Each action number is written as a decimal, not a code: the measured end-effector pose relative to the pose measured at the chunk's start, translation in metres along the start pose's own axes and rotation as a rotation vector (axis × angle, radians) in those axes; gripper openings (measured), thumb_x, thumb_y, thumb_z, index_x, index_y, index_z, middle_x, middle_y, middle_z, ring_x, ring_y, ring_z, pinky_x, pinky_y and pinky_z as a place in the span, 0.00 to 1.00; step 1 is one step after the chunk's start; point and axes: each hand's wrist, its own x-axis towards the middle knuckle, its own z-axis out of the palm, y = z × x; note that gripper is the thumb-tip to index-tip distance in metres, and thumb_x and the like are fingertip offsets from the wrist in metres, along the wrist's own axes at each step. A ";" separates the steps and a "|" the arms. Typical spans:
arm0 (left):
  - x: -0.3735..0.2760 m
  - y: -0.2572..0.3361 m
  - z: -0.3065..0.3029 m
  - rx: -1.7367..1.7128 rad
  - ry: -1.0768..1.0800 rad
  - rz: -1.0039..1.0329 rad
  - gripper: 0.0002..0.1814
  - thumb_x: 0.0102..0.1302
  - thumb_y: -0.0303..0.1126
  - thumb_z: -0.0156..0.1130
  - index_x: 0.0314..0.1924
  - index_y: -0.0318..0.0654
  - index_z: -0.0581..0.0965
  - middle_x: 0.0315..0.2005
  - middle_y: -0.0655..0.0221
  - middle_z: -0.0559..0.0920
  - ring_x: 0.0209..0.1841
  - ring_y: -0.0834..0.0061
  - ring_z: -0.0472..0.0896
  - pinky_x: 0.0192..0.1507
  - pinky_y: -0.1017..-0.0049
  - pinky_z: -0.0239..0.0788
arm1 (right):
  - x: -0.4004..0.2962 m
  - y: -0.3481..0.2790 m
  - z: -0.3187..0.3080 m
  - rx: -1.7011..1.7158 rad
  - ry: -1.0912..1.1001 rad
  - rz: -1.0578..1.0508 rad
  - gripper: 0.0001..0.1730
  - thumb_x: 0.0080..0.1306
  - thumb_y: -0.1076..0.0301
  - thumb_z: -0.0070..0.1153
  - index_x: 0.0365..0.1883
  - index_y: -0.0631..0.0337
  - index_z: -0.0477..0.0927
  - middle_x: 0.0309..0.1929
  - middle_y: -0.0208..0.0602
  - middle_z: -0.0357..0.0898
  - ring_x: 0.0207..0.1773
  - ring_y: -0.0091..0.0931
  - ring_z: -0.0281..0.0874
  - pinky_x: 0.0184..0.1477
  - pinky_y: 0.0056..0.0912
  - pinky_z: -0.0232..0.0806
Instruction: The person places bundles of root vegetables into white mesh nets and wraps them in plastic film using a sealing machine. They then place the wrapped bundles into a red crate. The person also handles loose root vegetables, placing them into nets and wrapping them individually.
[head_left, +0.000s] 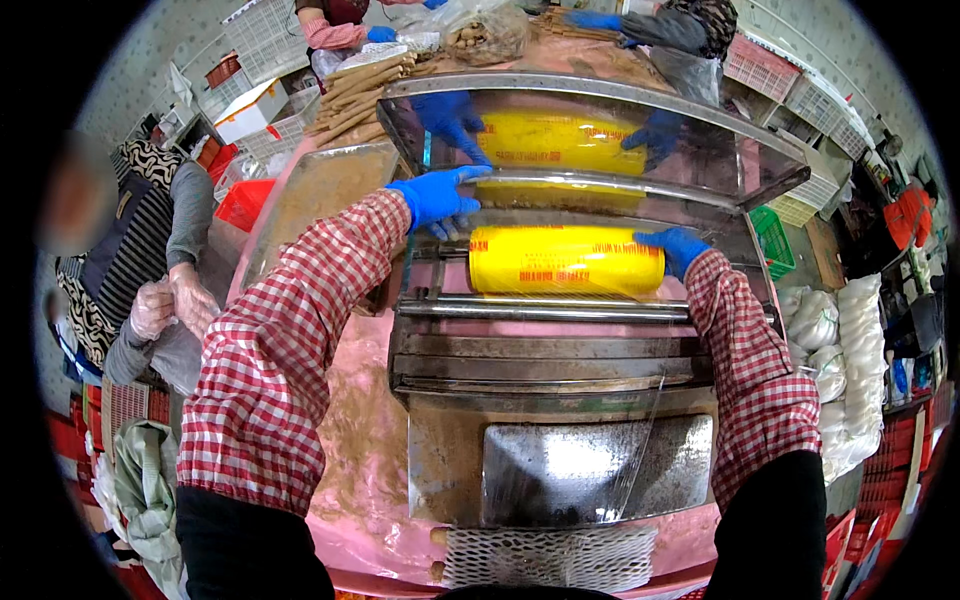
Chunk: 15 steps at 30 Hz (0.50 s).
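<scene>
A yellow roll of cling film (566, 259) with red print lies crosswise in a metal wrapping machine (551, 365). My right hand (681, 249), in a blue glove, touches the roll's right end; its grip there is partly hidden. My left hand (442, 199), also gloved in blue, is just beyond the roll's left end, fingers apart, with the index finger by the front bar of the raised lid (720, 165). That glossy lid mirrors the roll and both gloves. Clear film runs from the roll over steel rollers (547, 307) towards the metal plate (577, 469) in front.
White foam netting (551, 556) lies at the pink table's (360, 420) near edge. Long brown sticks or roots (364, 94) are piled far left, beside a tray (319, 195). One person stands at left, two work across the table. White bundles (855, 367) are stacked at right.
</scene>
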 end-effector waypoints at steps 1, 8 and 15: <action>0.001 -0.001 0.005 0.074 0.009 -0.001 0.34 0.60 0.36 0.52 0.62 0.65 0.46 0.37 0.58 0.75 0.27 0.73 0.77 0.25 0.76 0.73 | -0.002 -0.003 0.002 0.073 0.038 0.000 0.20 0.55 0.65 0.56 0.42 0.69 0.71 0.40 0.44 0.75 0.39 0.33 0.75 0.43 0.35 0.69; 0.017 -0.017 0.023 -0.157 0.081 -0.012 0.35 0.60 0.35 0.53 0.62 0.64 0.47 0.36 0.61 0.75 0.31 0.69 0.77 0.28 0.71 0.73 | 0.004 -0.013 0.004 0.257 0.004 -0.063 0.20 0.54 0.64 0.57 0.42 0.67 0.72 0.39 0.45 0.75 0.39 0.35 0.74 0.43 0.38 0.67; 0.029 -0.040 0.046 -0.588 0.239 0.023 0.32 0.60 0.35 0.52 0.62 0.57 0.50 0.41 0.59 0.73 0.33 0.67 0.76 0.33 0.67 0.71 | -0.011 -0.024 0.008 0.156 0.105 -0.161 0.19 0.55 0.64 0.55 0.42 0.68 0.71 0.38 0.46 0.75 0.36 0.36 0.75 0.41 0.38 0.69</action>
